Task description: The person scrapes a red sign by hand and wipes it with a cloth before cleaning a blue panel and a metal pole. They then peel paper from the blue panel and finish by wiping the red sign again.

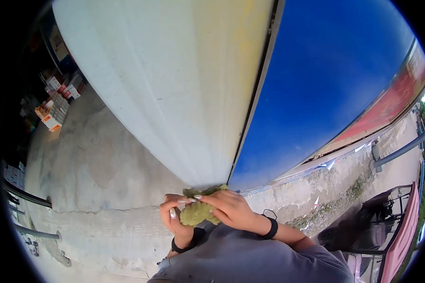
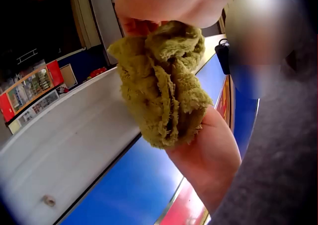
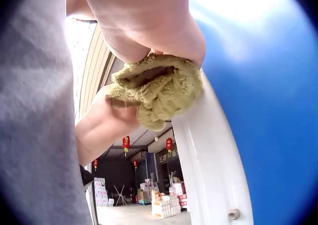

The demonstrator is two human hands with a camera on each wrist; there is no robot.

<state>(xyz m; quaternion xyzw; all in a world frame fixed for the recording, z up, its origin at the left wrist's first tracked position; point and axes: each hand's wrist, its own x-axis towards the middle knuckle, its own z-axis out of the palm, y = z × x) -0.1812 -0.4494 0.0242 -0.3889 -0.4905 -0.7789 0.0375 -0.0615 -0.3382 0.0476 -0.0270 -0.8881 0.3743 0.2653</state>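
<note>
A fluffy olive-green cloth (image 1: 193,215) is bunched up between both hands in front of the person's body. My left hand (image 1: 172,213) grips its left side, fingers bent over the top and thumb raised. From the right, my right hand (image 1: 235,207) holds the cloth with the fingers laid over its upper edge. In the left wrist view the cloth (image 2: 161,86) shows deep folds, with the right hand (image 2: 206,148) against its lower end. Seen from the right wrist, the crumpled cloth (image 3: 156,88) has a hollow fold facing the camera. Both hands' fingertips are partly hidden there.
Just beyond the hands stands a tall white panel (image 1: 174,94), meeting a blue panel (image 1: 326,85) along a dark seam. Concrete floor (image 1: 104,155) lies to the left, with stacked cartons (image 1: 54,111) farther back. A covered three-wheeled vehicle (image 1: 378,226) is at the right.
</note>
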